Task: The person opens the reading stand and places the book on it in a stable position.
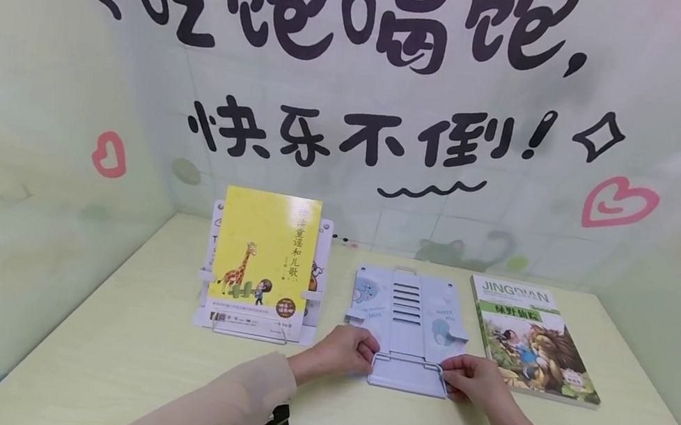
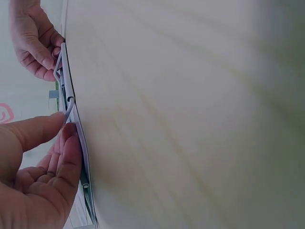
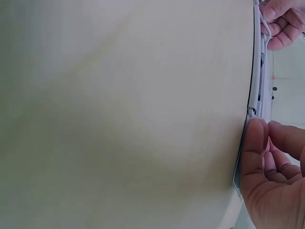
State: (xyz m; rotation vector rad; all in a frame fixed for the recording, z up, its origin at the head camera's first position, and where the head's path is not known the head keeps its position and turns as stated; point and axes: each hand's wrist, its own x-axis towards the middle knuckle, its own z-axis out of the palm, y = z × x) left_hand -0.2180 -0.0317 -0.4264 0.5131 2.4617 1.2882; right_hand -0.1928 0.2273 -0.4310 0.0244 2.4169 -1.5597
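Grey, round-cornered wire (image 1: 433,365) is pinched by left hand (image 1: 344,350) and right hand (image 1: 480,383).

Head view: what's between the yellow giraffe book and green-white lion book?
Head view shows a pale-blue rectangular slotted bookstand, left hand and right hand gripping it.

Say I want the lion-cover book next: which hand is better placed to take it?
Probably the right hand, beside the book; the left hand is across the blue stand. Both pinch that stand, so the right would have to let go first.
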